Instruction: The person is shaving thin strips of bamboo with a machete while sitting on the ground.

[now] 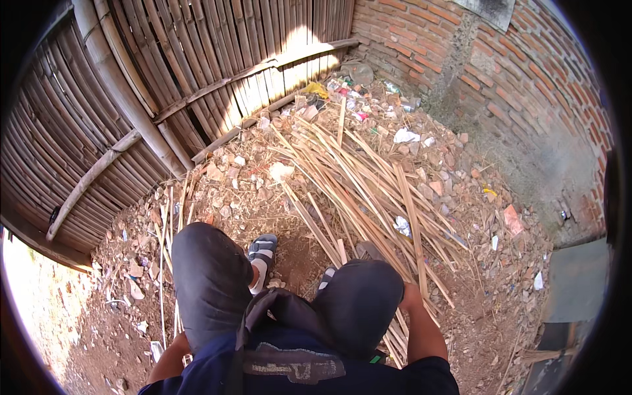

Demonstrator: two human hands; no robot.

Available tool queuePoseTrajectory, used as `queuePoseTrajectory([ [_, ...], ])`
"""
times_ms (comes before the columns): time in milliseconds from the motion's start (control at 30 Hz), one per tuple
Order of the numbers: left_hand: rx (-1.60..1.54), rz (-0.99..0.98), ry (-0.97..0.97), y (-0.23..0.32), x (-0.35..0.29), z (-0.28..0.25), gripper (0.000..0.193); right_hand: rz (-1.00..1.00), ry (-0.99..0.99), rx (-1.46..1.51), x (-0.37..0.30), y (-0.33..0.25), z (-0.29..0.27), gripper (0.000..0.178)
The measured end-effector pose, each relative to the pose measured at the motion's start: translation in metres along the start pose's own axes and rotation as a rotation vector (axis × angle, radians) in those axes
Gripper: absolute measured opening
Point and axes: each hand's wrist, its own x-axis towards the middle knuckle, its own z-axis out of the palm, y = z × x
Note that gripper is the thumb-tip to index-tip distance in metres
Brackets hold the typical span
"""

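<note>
I sit or squat with both knees bent. My left hand [181, 343] is low beside my left thigh, its fingers hidden by the leg, close to a few thin bamboo strips [162, 283] on the ground. Against the outer side of my right knee is my right hand [413, 298], its fingers mostly out of sight behind the knee. Just beyond it lies a large loose spread of split bamboo strips [359, 181], running from the far middle down past my right leg. One wider strip [409, 220] rests across the others. Whether either hand holds anything cannot be seen.
A bamboo fence [217, 59] borders the far left, and a brick wall [526, 85] curves round the right. Stones, broken brick and litter cover the dirt ground [141, 257]. A grey sheet [578, 280] stands at the right edge. My sandalled left foot [261, 253] is in front.
</note>
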Motion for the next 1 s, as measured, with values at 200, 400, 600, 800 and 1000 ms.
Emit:
queuePoseTrajectory([
  [200, -0.020, 0.107, 0.013, -0.010, 0.034, 0.010, 0.048, 0.102, 0.084, -0.111, -0.011, -0.008, -0.068, 0.036],
  [400, -0.283, 0.031, 0.099, -0.013, 0.045, 0.018, 0.049, 0.100, 0.142, -0.188, -0.024, -0.018, -0.111, 0.043],
  [600, -0.518, -0.098, 0.216, 0.039, 0.022, -0.006, 0.040, 0.118, 0.278, -0.115, -0.075, -0.062, -0.160, 0.042],
  [800, -0.672, -0.126, 0.293, -0.005, 0.045, 0.014, 0.033, 0.049, 0.399, -0.131, -0.109, -0.083, -0.218, 0.033],
  [1000, -0.592, -0.116, 0.233, -0.021, 0.051, 0.024, 0.029, 0.052, 0.544, -0.073, -0.162, -0.121, -0.262, 0.031],
])
